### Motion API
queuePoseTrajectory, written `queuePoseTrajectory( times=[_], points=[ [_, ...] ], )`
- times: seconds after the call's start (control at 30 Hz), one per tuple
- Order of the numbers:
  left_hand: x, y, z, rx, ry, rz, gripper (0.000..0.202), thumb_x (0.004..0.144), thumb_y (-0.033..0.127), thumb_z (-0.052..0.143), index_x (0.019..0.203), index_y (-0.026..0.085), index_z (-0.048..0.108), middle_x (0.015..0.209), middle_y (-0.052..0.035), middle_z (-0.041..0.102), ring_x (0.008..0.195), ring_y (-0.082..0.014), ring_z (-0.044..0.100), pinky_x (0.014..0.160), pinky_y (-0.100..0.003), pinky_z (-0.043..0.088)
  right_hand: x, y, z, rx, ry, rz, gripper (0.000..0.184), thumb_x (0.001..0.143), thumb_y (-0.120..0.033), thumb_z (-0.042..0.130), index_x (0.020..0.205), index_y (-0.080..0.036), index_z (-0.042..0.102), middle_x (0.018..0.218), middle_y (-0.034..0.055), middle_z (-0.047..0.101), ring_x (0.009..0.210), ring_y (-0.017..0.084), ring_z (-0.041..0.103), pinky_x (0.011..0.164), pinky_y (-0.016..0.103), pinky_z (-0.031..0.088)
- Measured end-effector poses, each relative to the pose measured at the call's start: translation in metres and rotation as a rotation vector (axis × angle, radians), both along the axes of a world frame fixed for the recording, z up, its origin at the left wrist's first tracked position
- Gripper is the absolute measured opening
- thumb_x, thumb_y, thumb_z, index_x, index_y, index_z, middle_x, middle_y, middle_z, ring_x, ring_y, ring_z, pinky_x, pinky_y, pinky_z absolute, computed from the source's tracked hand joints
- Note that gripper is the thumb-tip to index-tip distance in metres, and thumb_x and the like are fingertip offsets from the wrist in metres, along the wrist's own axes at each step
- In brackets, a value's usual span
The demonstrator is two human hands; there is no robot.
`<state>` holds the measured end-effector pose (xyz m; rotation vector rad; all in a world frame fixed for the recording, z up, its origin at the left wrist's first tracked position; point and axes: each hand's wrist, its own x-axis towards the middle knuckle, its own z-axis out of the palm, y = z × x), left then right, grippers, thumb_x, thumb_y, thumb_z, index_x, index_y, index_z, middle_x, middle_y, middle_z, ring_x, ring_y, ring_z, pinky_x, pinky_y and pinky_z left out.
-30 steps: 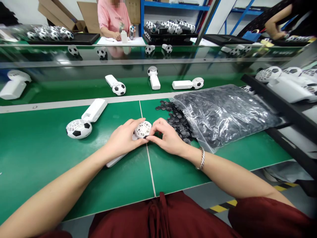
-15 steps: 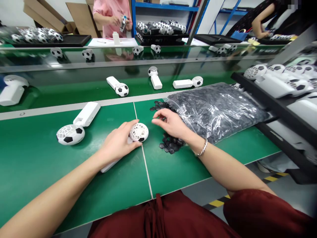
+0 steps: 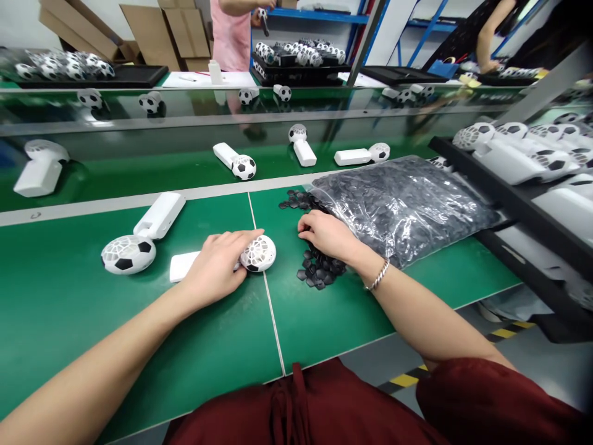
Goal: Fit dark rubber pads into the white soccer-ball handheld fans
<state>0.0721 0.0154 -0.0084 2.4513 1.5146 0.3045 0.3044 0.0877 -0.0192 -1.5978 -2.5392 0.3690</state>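
On the green bench, my left hand (image 3: 217, 262) is closed round the neck of a white device with a football-patterned head (image 3: 258, 254), probably a handheld fan. Its pale handle sticks out to the left under my palm. My right hand (image 3: 327, 233) hovers over a heap of small black pentagon pieces (image 3: 320, 272), thumb and fingers pinched together; whatever is between the fingertips is too small to make out. Just right of it lies a clear plastic bag (image 3: 403, 204) full of these black pieces. A second football-headed device (image 3: 128, 254) rests left of my left hand.
Beyond the bench edge, a green conveyor belt (image 3: 176, 164) carries several football-headed devices. Black trays (image 3: 491, 176) stacked with more of them stand at the right. Across the line, a person in pink (image 3: 230, 37) and another in dark clothes (image 3: 467, 37) stand at trays.
My left hand has turned the device, so its handle now points left rather than toward me. My right hand's fingers have drawn together over the pieces. Devices on the belt have shifted right.
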Motion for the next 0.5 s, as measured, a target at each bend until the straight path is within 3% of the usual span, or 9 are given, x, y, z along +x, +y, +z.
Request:
queuePoseTrajectory(
  times=[0.1,0.33,0.43,0.5],
  points=[
    [0.001,0.000,0.002,0.001,0.000,-0.036,0.065,0.068,0.007,0.039,0.131,0.024,0.037,0.131,-0.0046,0.049,0.112,-0.0253,0.047,0.091,-0.042,0.033,0.000,-0.005,0.003,0.032,-0.076,0.035,0.012,0.082,-0.020,0.055,0.092,-0.018,0.061,0.092,0.0064,0.061,0.084,0.018,0.057,0.070,0.028,0.041],
    [-0.001,-0.001,-0.001,0.024,-0.010,-0.056,0.068,0.067,0.004,0.037,0.132,0.024,0.035,0.132,-0.0038,0.048,0.115,-0.0236,0.045,0.093,-0.042,0.032,-0.010,-0.018,0.003,0.222,-0.329,0.099,0.018,0.083,-0.008,0.043,0.087,-0.009,0.061,0.083,0.0156,0.061,0.083,0.026,0.058,0.068,0.034,0.040],
    [-0.002,0.002,-0.003,0.036,-0.009,-0.066,0.068,0.067,0.004,0.038,0.133,0.022,0.034,0.128,-0.0058,0.051,0.112,-0.0236,0.047,0.098,-0.044,0.028,-0.007,-0.017,0.004,0.223,-0.266,0.054,0.024,0.084,-0.006,0.039,0.092,-0.008,0.062,0.089,0.0169,0.062,0.087,0.027,0.057,0.074,0.037,0.040],
    [-0.003,0.004,-0.005,0.037,-0.007,-0.044,0.064,0.069,0.006,0.039,0.132,0.018,0.036,0.124,-0.0081,0.054,0.112,-0.0241,0.048,0.101,-0.046,0.025,-0.006,-0.016,0.004,0.175,-0.074,0.064,0.024,0.085,-0.007,0.041,0.095,-0.010,0.062,0.093,0.0142,0.063,0.088,0.024,0.057,0.077,0.035,0.042]
  ],
)
